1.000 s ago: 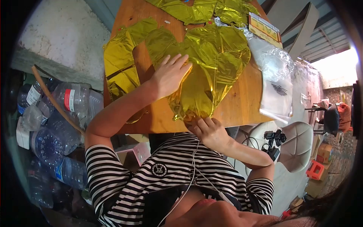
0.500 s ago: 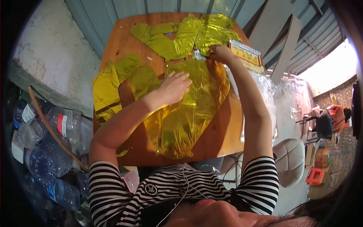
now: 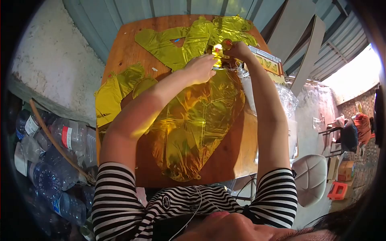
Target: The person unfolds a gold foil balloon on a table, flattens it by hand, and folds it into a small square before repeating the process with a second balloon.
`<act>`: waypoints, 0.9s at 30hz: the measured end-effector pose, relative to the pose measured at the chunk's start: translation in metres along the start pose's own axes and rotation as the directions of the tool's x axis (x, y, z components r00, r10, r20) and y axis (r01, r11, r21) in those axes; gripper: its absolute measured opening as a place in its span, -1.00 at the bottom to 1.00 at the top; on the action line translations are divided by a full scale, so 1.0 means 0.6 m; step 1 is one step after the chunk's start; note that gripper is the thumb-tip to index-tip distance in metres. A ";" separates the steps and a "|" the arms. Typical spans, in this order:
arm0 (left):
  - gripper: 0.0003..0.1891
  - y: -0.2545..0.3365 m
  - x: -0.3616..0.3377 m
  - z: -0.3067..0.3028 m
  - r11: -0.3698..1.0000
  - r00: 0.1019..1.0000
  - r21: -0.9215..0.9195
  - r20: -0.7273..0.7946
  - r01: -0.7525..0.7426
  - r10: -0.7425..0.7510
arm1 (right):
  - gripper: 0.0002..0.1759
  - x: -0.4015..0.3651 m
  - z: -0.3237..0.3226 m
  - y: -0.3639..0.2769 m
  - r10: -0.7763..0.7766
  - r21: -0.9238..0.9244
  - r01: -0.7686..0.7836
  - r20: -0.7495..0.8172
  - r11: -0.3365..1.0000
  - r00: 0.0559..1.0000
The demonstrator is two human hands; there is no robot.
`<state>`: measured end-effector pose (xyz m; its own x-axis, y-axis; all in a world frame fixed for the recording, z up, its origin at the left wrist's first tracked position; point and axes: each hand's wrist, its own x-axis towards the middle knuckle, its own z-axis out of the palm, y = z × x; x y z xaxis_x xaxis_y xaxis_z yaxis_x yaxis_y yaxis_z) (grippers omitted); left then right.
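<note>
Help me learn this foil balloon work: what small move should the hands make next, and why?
Probably part the tab's two foil layers with the fingertips. The left hand and right hand both pinch it at the far end of the flat, wrinkled balloon on the table, so its opening seems to be what they are working at.
</note>
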<state>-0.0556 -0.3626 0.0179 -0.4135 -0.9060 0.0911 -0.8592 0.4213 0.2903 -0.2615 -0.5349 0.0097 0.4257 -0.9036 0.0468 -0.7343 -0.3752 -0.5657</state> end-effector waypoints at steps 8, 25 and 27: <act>-0.29 -0.008 0.099 0.011 0.918 0.963 -0.288 0.088 0.271 -0.256 | -0.57 0.030 -0.033 0.021 -0.105 -0.042 0.100 -0.158 0.994 0.982; -0.41 -0.016 0.113 0.054 0.970 0.965 -0.018 0.107 0.243 -0.240 | -0.67 -0.037 -0.490 -0.136 0.082 0.168 0.261 -0.947 0.950 0.310; -0.41 -0.012 0.111 0.060 0.973 0.965 -0.016 0.130 0.231 -0.227 | -0.62 -0.059 -0.536 -0.099 -0.193 -0.076 0.316 -0.914 0.946 0.358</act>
<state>-0.0877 -0.4243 -0.0123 -0.2434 -0.9645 -0.1021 -0.9266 0.2001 0.3184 -0.4029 -0.5469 0.3063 -0.1889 -0.4396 0.8781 -0.5998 -0.6564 -0.4576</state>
